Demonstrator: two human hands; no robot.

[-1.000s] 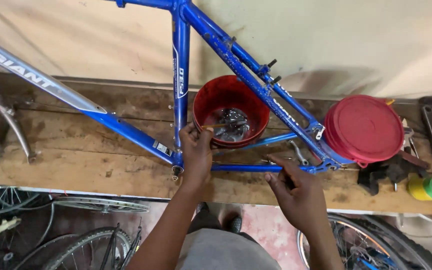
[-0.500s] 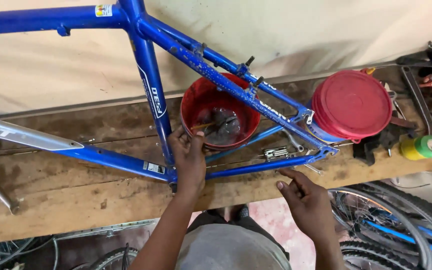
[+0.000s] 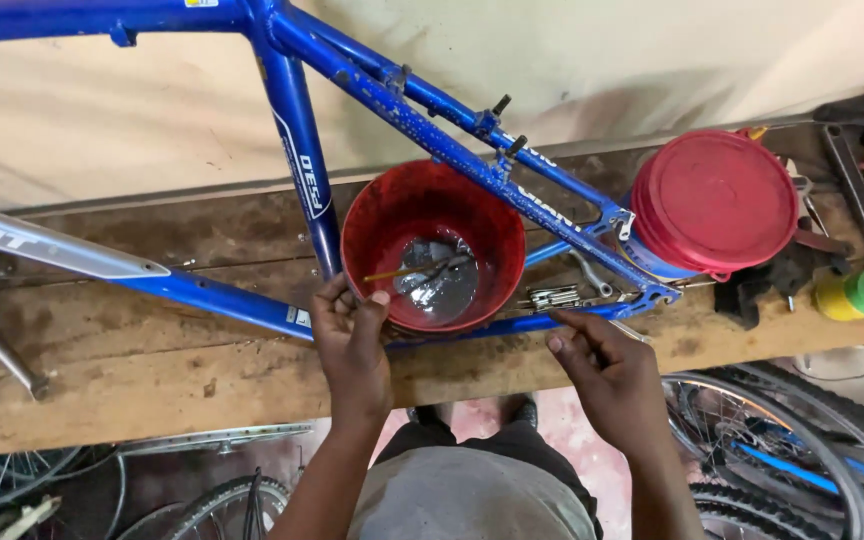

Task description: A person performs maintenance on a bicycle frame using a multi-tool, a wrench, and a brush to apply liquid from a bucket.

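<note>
Head view: left hand, centre of frame, fingers curled and pinching the blue bike frame at its bottom joint beside the red bucket. Right hand, lower right of centre, fingers loosely spread, fingertips on the lower stay. Judgement: steady the joint firmly; avoid tipping the bucket.

Glossy blue-painted metal bike frame, shiny red plastic bucket, rough, stained wooden bench.
</note>
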